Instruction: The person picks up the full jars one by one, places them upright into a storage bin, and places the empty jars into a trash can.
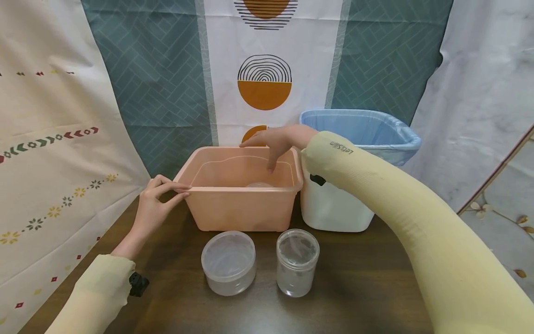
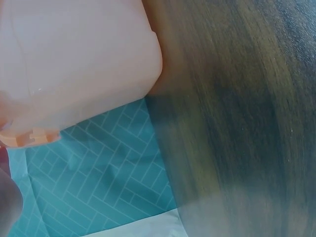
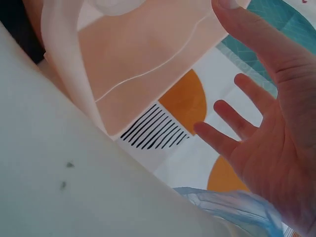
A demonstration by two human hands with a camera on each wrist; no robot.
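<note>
A peach-coloured plastic bin (image 1: 242, 211) stands at the back of the dark table. My left hand (image 1: 156, 204) pinches its front left corner, fingers over the rim and thumb beneath. Over the bin's right part hangs my right hand (image 1: 275, 141), its fingers apart and holding nothing; the right wrist view shows the palm and spread fingers. A clear round container, partly hidden by the front wall, lies inside the bin (image 3: 133, 54). In front stand a wide, low clear jar (image 1: 229, 262) and a narrower, taller clear jar (image 1: 297, 262), both with lids.
A white waste bin (image 1: 333, 208) with a blue liner (image 1: 363, 123) stands to the right of the peach bin, behind my right forearm. Patterned cloth (image 1: 167, 69) hangs behind, with more fabric on both sides. The dark wooden table (image 1: 187, 311) lies below.
</note>
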